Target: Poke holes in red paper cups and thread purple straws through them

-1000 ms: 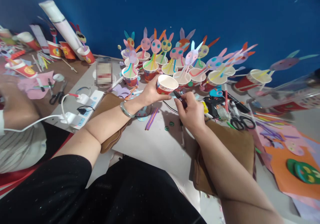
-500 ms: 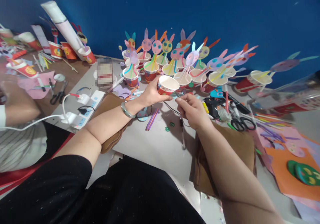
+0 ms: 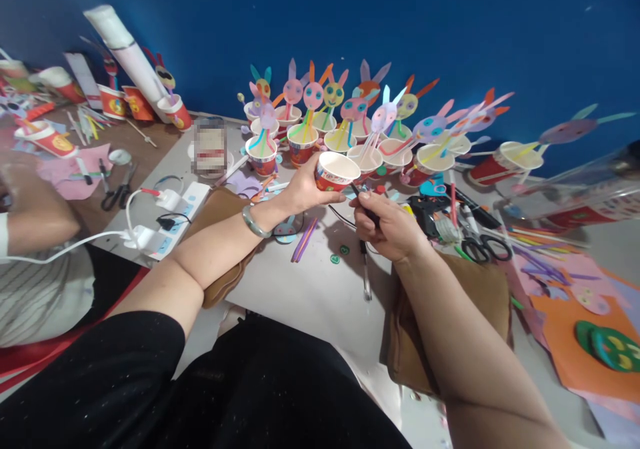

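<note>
Thumb and fingers of the person's left hand (image 3: 307, 187) curl around a red-sided paper cup with a white rim (image 3: 337, 172), holding it slightly tilted above the table (image 3: 300, 295), between the two hands. Just beside it, the right hand (image 3: 387, 225) pinches a dark, slim object (image 3: 355, 187), mostly hidden by the fingers; its tip points at the cup's side, though whether it touches cannot be told.

Beyond both hands, a cluster of red paper cups carrying colourful straws and paper rabbit heads (image 3: 261, 162) looks largely finished. The held cup seems far less advanced: its white inside shows no straw, and no rabbit head rises from it. Judging by the others, both parts are lacking there.

Likely pieces lie close by. Below the left hand rest a pale-blue paper rabbit face (image 3: 285, 231) and loose purple straws (image 3: 304, 240); between the hands, nearer the body, sit small round green pieces (image 3: 335, 259). Under the right hand lies a thin metal tool with a dark handle (image 3: 367, 282), and to its right are black-handled scissors (image 3: 486, 249).
</note>
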Available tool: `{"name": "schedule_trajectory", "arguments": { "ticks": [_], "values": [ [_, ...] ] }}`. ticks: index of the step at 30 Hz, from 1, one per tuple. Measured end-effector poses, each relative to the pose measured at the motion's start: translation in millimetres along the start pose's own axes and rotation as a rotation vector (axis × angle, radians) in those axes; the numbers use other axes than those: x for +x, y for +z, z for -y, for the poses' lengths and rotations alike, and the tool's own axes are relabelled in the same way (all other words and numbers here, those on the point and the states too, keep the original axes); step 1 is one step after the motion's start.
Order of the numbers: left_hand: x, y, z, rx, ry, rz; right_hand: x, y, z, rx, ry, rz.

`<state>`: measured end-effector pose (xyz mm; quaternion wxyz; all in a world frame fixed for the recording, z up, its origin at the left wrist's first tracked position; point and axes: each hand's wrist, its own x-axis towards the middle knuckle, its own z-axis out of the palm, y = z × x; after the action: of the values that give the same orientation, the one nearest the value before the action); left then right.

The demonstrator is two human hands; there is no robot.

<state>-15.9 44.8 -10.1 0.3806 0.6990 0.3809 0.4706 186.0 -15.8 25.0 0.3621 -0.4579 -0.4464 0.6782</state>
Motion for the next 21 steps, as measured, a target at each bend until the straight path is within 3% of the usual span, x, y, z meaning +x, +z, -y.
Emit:
{"name": "schedule_trajectory", "arguments": {
  "ticks": [3,8,10,21],
  "values": [
    [-0.7,-0.2,-2.1,0.028,-0.017,-0.005,0.4,-0.3,-2.3,-0.05,-0.078,-0.057],
    [0.4,-0.8,1.5,0.002,-0.013,-0.022,0.8,1.2,-13.7,-0.502,-0.464,-0.311],
    [0.7,-0.9,2.6,-0.017,-0.004,-0.023,0.9,1.7,-15.9,-0.608,-0.557,-0.358],
    [-1.2,-2.5,-2.6,-0.094,-0.118,-0.084,6.4,-1.9,-21.2,-0.473,-0.446,-0.242]
  ]
}}
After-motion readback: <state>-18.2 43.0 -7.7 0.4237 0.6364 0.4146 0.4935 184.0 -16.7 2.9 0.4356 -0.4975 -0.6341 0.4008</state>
